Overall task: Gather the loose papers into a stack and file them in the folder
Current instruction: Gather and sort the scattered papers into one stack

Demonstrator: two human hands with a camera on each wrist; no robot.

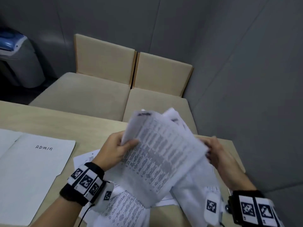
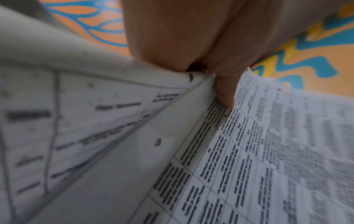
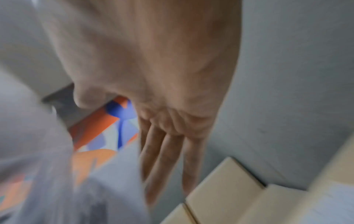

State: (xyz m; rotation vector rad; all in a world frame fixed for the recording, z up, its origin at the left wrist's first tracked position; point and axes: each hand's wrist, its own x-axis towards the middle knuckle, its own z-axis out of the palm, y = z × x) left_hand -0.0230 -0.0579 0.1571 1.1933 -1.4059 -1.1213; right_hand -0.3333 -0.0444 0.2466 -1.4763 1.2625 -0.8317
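Holding a sheaf of printed papers (image 1: 164,149) above the surface (image 1: 65,123), the left hand (image 1: 113,151) pinches its left edge, thumb on the printed face, fingers behind. Sheet count in the sheaf cannot be told; at least two layers show at its far tip. Long axis of the sheaf runs from near-left up to far-right, tilted, printed face toward the camera.

Right hand (image 1: 218,154) is at the sheaf's right edge. Right wrist view shows its fingers (image 3: 162,159) straight and together, grip spread flat, curled on nothing visible; blur hides whether they touch the paper.

Left wrist view: thumb tip (image 2: 226,91) pressed on a sheet of small tabular print, another sheet fanned off to the left with a punched hole (image 2: 157,142).

More loose papers (image 1: 124,208) lie on the surface under and near the hands, overlapping, at mixed angles; number unclear.

One folder (image 1: 36,169), white, lies flat at left on the surface, marked "ADMIN" in handwriting, well apart from the sheaf.

Two beige seats (image 1: 91,95) stand side by side beyond the far edge. One grey bin (image 1: 19,63) with a blue lid at far left.
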